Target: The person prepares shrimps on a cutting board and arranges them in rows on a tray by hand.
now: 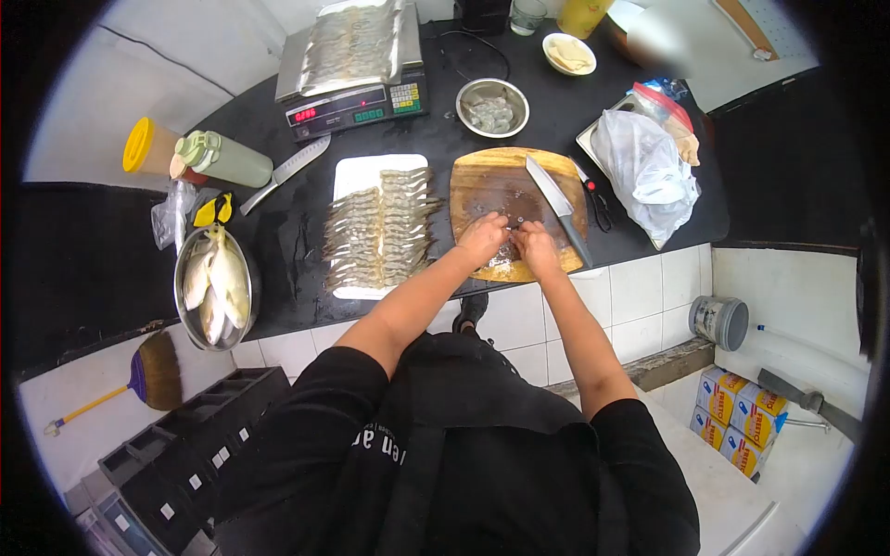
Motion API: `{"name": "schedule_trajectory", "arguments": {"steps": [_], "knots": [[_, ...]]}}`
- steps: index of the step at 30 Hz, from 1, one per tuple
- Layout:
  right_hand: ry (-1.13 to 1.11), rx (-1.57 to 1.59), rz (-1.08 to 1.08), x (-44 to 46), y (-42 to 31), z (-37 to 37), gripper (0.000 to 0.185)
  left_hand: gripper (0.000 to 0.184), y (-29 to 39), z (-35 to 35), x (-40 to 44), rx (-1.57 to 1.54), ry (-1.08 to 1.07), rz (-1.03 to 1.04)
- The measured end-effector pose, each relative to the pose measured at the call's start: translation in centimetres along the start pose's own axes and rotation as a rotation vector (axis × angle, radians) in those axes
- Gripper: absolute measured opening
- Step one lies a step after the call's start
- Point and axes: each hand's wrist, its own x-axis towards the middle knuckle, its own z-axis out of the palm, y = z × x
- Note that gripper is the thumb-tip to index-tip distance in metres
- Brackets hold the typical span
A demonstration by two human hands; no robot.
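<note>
My left hand (484,236) and my right hand (538,249) are close together over the wooden cutting board (473,165), fingers bent inward. Both pinch at something small between them that I cannot make out. A knife (554,196) with a dark handle lies on the board's right side, beside my right hand. Left of the board, rows of shrimp (381,232) cover a white tray (357,170). Behind the board is a metal bowl (491,108) holding pale, greyish pieces.
A scale (357,111) carries another tray of shrimp (357,46). A metal bowl of fish (218,285) stands at the left edge, near a second knife (289,172) and a bottle (225,157). Plastic bags (640,167), scissors (593,193) and a white bowl (569,55) are also on the table.
</note>
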Motion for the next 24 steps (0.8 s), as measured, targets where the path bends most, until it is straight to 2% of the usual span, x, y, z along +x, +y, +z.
{"name": "schedule_trajectory", "arguments": {"steps": [3, 4, 6, 7, 8, 11, 15, 18, 20, 22, 23, 24], "knots": [[-0.029, -0.017, -0.014, 0.1, -0.2, -0.6, 0.012, 0.015, -0.4, -0.1, -0.3, -0.022, 0.019, 0.033], [-0.08, 0.033, 0.0, -0.1, -0.1, -1.0, 0.024, 0.017, -0.7, -0.5, -0.5, -0.063, 0.032, 0.054], [0.047, 0.041, 0.006, -1.0, -0.6, -1.6, 0.041, 0.014, -0.9, -1.0, -1.3, -0.037, 0.099, -0.003], [0.002, 0.022, 0.067, -1.3, -0.3, -1.8, 0.042, 0.015, -0.8, -1.3, -1.7, -0.031, 0.151, -0.04], [0.039, 0.012, 0.108, -1.7, 0.3, -1.2, 0.035, 0.016, -0.7, -1.8, -2.0, 0.007, 0.034, -0.08], [-0.041, -0.025, 0.106, -1.8, 0.4, -1.3, 0.028, 0.016, -0.4, -2.1, -1.8, 0.097, -0.064, -0.058], [-0.105, -0.022, 0.133, -0.2, -0.5, -2.9, 0.021, 0.015, -1.4, -1.3, -2.1, 0.092, 0.125, -0.028], [-0.103, -0.008, 0.048, 2.5, -3.1, -5.0, 0.021, 0.014, -2.6, -4.8, -2.7, 0.081, 0.157, -0.043], [-0.073, 0.003, -0.019, 5.5, -6.2, -5.7, 0.02, 0.011, -5.4, -7.1, -3.4, 0.02, 0.268, -0.038], [-0.009, 0.012, -0.126, 8.8, -8.5, -3.8, 0.018, 0.01, -8.0, -11.9, -5.2, 0.127, 0.266, -0.105], [0.02, 0.009, -0.165, 10.6, -9.5, -2.2, 0.017, 0.013, -10.0, -13.3, -6.4, 0.217, 0.333, -0.096], [0.012, 0.036, -0.197, 12.4, -11.2, -1.0, 0.015, 0.014, -11.8, -15.0, -7.6, 0.24, 0.247, -0.181]]}}
